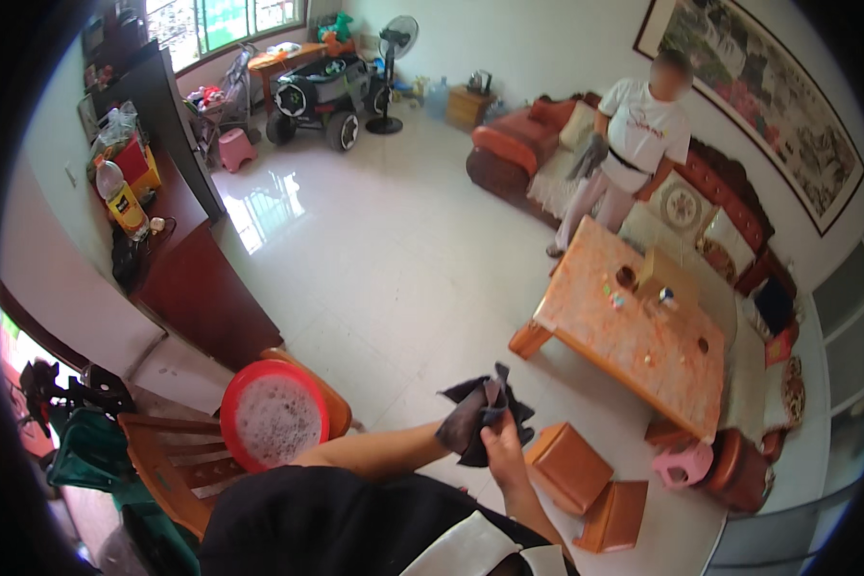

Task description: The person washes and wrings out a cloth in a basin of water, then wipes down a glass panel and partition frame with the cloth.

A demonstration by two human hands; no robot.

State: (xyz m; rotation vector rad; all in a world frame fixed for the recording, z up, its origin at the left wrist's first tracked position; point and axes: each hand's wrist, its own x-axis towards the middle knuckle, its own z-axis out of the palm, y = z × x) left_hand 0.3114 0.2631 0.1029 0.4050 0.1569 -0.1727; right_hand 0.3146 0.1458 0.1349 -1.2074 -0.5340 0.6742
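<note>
A dark grey cloth [475, 417] is bunched up in front of my body, above the tiled floor. My right hand [502, 439] grips it from the near side, thumb on the fabric. The cloth covers most of my left hand [452, 432], so its fingers are hidden; the forearm reaches in from the left. To the left, a red plastic basin [324, 403] of foamy, soapy water stands on a wooden chair [180, 461].
A marble-topped coffee table [619, 324] stands at right, with brown stools [569, 464] nearer me. Another person [644, 129], holding a grey cloth, stands by the red sofa [507, 144]. A dark red cabinet [209, 302] is at left; a standing fan [389, 86] and toy car [324, 93] are farther back.
</note>
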